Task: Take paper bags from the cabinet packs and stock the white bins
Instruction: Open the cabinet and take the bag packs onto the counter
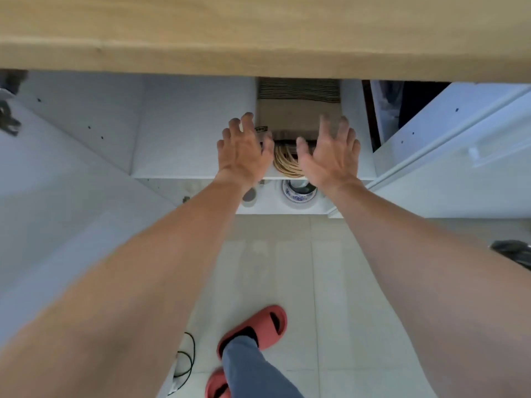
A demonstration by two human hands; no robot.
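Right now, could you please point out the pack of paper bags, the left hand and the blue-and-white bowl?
pack of paper bags [290,117], head view, flat brown face.
left hand [244,149], head view, back of hand.
blue-and-white bowl [297,198], head view, patterned front rim.

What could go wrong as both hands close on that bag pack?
1. The paper bag pack sits under the wooden countertop, so lifting may knock knuckles.
2. Loose bag handles overhang the shelf edge and could snag.
3. The left hand and right hand are open; an uneven grip may spill bags.
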